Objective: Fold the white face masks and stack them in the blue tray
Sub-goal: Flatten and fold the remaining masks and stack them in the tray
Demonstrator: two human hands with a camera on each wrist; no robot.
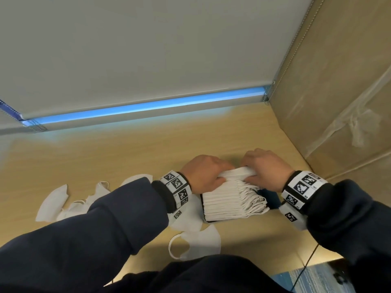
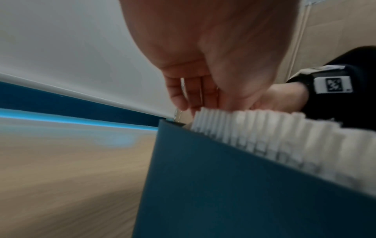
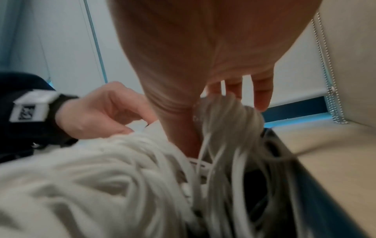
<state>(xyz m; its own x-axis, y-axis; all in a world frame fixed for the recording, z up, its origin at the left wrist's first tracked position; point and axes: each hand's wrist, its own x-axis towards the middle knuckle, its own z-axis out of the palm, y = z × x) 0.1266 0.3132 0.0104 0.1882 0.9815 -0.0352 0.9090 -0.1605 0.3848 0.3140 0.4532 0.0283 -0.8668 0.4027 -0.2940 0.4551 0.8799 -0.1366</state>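
Gripping folded masks (image 1: 230,174), both hands

In front of me on the desk (image 1: 127,157) sits the tray (image 2: 203,185) packed with folded masks (image 1: 228,199); loose masks (image 1: 53,204) lie to its left, a box (image 1: 338,92) stands right

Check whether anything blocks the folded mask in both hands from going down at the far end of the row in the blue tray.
Nothing visible does. Both the left hand and the right hand hold the folded mask right at the far end of the row of stacked masks in the blue tray. The unfolded masks lie off to the left on the table.
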